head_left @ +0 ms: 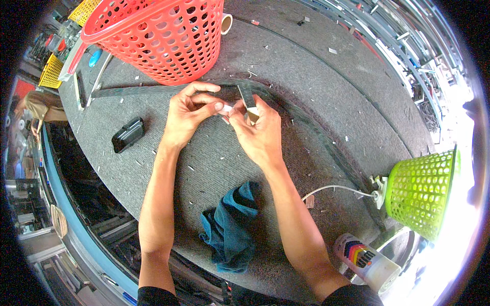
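In the middle of the head view my two hands meet over the grey carpeted table (199, 168). My left hand (186, 115) pinches a small white piece (227, 108) between thumb and fingers. Its other end touches the fingertips of my right hand (261, 130). That hand is closed round a flat, dark grey rectangular strip (246, 95), which stands up past the fingers and has a shiny, brownish lower part. Whether the white piece is joined to anything is hidden by my fingertips.
A large red perforated basket (168, 46) stands just beyond my hands. Left lies a black case (128, 134); nearer, a crumpled teal cloth (232, 229). At right are a green basket (423, 191), a white cable (337, 186) and a white bottle (368, 261). Small scraps litter the carpet.
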The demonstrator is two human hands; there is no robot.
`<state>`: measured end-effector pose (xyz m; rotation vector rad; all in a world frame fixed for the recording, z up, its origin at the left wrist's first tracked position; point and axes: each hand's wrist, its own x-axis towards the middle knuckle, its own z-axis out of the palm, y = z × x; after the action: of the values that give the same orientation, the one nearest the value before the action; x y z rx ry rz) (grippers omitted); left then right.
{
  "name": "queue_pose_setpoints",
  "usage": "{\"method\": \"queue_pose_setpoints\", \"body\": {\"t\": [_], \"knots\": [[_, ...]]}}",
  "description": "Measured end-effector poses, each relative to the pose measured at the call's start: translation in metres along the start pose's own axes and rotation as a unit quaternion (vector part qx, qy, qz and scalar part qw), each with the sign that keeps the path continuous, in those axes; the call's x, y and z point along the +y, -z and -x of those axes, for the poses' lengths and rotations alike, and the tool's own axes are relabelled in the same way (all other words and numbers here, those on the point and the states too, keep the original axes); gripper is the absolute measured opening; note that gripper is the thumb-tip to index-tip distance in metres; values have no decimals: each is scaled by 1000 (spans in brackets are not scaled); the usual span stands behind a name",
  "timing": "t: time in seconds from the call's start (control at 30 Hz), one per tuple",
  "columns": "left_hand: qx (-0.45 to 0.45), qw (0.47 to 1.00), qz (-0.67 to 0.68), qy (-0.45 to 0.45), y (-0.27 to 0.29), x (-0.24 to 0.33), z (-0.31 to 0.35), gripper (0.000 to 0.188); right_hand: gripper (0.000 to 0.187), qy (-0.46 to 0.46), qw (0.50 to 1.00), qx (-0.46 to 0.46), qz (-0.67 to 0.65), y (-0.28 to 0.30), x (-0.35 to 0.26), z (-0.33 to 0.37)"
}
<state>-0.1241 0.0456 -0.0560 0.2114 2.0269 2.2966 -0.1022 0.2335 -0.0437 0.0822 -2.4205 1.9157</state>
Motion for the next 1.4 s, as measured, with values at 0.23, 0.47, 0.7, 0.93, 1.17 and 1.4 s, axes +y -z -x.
{"method": "queue_pose_setpoints", "body": {"t": [0.23, 0.47, 0.7, 0.93, 1.17, 1.4], "knots": [[3, 999, -52, 0, -4, 3, 1, 33, 20, -1, 1000, -6, -6, -1, 2, -2], [-26, 998, -58, 9, -2, 3, 2, 39, 24, 17, 998, -21, 50, 2, -1, -1], [-46, 996, -71, 12, 1, 4, 0, 45, 26, 23, 999, -19, 34, 1, 2, -1], [-47, 997, -53, 10, 0, 6, 0, 45, 28, 9, 999, -22, 45, 2, 0, -1], [-56, 997, -43, 7, 0, 7, 0, 47, 28, 11, 998, -20, 57, 1, 0, -2], [-63, 996, -58, 13, 0, 8, 1, 47, 30, 15, 998, -20, 62, 1, 3, -3]]}}
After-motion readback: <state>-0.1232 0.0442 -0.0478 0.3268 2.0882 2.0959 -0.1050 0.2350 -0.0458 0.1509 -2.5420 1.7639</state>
